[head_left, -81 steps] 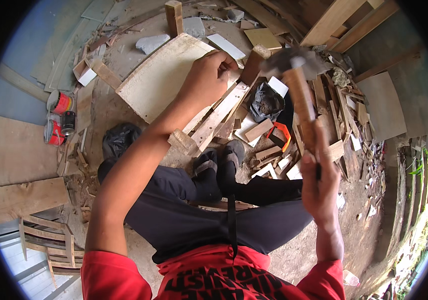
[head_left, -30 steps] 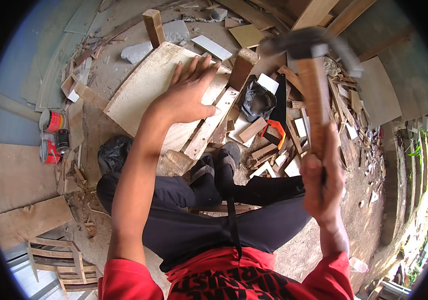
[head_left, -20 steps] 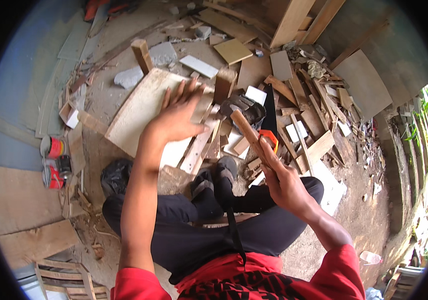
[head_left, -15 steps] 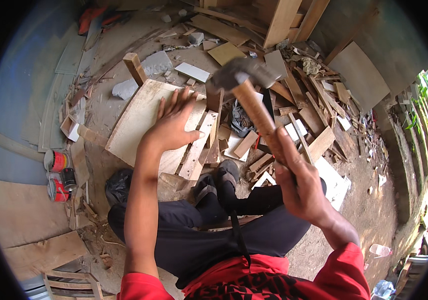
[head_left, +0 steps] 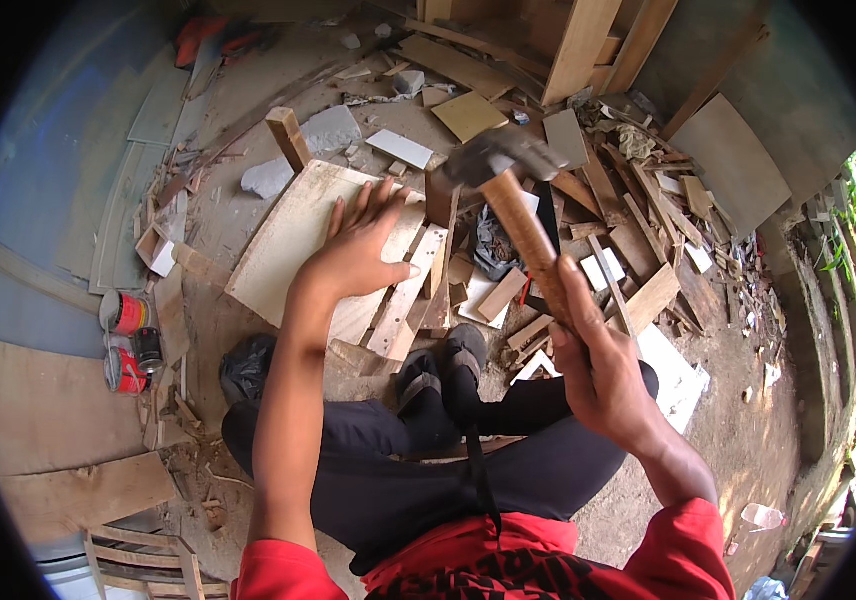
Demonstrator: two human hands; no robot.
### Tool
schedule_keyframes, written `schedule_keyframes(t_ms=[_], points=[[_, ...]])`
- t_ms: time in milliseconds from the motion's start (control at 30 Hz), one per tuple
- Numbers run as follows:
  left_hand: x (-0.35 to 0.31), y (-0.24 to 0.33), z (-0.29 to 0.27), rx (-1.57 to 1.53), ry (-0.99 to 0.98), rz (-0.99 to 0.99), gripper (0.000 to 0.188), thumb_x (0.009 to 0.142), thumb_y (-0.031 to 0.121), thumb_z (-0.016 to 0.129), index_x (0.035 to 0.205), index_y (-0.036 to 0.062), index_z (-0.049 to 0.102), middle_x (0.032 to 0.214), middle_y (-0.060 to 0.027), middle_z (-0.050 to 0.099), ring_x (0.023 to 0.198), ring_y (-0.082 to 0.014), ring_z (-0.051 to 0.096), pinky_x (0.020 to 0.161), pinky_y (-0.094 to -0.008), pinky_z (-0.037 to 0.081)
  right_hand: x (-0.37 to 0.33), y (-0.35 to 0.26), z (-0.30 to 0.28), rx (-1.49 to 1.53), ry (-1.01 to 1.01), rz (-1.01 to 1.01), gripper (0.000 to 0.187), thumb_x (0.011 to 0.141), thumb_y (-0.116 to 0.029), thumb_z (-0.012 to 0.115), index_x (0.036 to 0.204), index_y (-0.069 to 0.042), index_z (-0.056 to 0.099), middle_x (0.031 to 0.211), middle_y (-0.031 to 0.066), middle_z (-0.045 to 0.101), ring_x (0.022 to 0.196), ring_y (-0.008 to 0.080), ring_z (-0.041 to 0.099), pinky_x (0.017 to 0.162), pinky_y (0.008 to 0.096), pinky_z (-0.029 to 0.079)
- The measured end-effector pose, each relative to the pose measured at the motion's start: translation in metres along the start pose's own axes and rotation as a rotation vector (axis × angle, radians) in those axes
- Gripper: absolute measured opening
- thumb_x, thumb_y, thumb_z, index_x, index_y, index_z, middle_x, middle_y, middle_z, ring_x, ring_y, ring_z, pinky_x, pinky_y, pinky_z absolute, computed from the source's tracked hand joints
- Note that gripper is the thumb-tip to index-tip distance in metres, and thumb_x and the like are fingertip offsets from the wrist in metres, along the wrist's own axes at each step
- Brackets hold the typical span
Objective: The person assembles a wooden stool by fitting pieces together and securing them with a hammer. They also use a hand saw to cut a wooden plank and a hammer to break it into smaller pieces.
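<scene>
your left hand [head_left: 353, 250] lay palm down with its fingers spread over the off-white rectangular board [head_left: 283, 250], gripping nothing, and its thumb reached over the pale narrow wooden strip dotted with dark holes [head_left: 408, 295]. your right hand [head_left: 598, 375] was wrapped round the lower part of the brown wooden-handled hammer with a dark metal head [head_left: 528, 235]. the hammer was raised, its handle slanting up and to the left from your fist, and its head showed in front of the top of the reddish-brown squared wooden block [head_left: 441, 203]; the head was blurred, so you could not fairly tell whether it touched the block. the board lay ahead of you and to the left of your feet, with the strip running along its right side and a square brown wooden post [head_left: 290, 140] rising at its far edge.

partly behind the hammer handle sat a crumpled black plastic bag [head_left: 493, 250], and a second black plastic bag [head_left: 246, 370] lay near your left knee. farther left, two round red-and-white tins [head_left: 124, 313] stood near a small dark can [head_left: 149, 350]. beyond the board lay a white rectangular slab [head_left: 400, 148] and a flat yellowish square panel [head_left: 469, 116].
</scene>
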State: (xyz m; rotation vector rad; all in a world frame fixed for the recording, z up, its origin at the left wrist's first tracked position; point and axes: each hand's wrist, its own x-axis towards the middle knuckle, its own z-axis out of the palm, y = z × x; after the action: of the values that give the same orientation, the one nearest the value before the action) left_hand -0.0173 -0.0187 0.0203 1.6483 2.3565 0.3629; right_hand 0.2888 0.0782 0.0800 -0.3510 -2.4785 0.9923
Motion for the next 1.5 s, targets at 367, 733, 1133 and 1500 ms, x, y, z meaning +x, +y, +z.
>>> schedule_keyframes(t_ms=[367, 733, 1133, 1500], points=[[-0.005, -0.004, 0.005, -0.010, -0.003, -0.018, 0.103, 0.075, 0.044, 0.075, 0.157, 0.0148, 0.019, 0.164, -0.0137, 0.009, 0.152, -0.0326, 0.004, 0.121, -0.0494, 0.002, 0.000, 0.013, 0.013, -0.035, -0.171, 0.162, 0.068, 0.095, -0.004, 0.054, 0.155, -0.013, 0.023, 0.087, 0.0252, 0.066, 0.074, 0.0408, 0.067, 0.063, 0.0493, 0.051], [-0.008, -0.002, 0.006, -0.010, 0.015, 0.032, 0.103, 0.075, 0.043, 0.075, 0.157, 0.0160, 0.018, 0.164, -0.0148, 0.009, 0.152, -0.0337, 0.004, 0.121, -0.0510, 0.001, 0.005, 0.035, 0.013, -0.099, -0.166, 0.054, 0.071, 0.093, -0.004, 0.056, 0.155, -0.015, 0.023, 0.074, 0.0233, 0.064, 0.065, 0.0403, 0.064, 0.059, 0.0484, 0.051], [-0.014, 0.016, 0.014, 0.225, 0.146, -0.007, 0.149, 0.044, 0.084, 0.074, 0.157, 0.0076, 0.014, 0.163, -0.0157, 0.012, 0.151, -0.0344, 0.006, 0.119, -0.0597, 0.001, 0.013, 0.014, 0.006, -0.059, -0.184, 0.103, 0.067, 0.095, -0.004, 0.053, 0.154, -0.011, 0.022, 0.079, 0.0261, 0.065, 0.071, 0.0425, 0.065, 0.065, 0.0522, 0.050], [-0.016, 0.004, 0.018, -0.036, 0.250, 0.109, 0.123, 0.075, 0.085, 0.048, 0.154, -0.0024, 0.014, 0.157, -0.0268, 0.022, 0.149, -0.0376, 0.014, 0.120, -0.0538, 0.001, 0.003, 0.020, 0.009, -0.056, -0.089, 0.073, 0.065, 0.094, -0.003, 0.053, 0.153, -0.009, 0.026, 0.088, 0.0271, 0.066, 0.078, 0.0437, 0.066, 0.066, 0.0516, 0.048]])
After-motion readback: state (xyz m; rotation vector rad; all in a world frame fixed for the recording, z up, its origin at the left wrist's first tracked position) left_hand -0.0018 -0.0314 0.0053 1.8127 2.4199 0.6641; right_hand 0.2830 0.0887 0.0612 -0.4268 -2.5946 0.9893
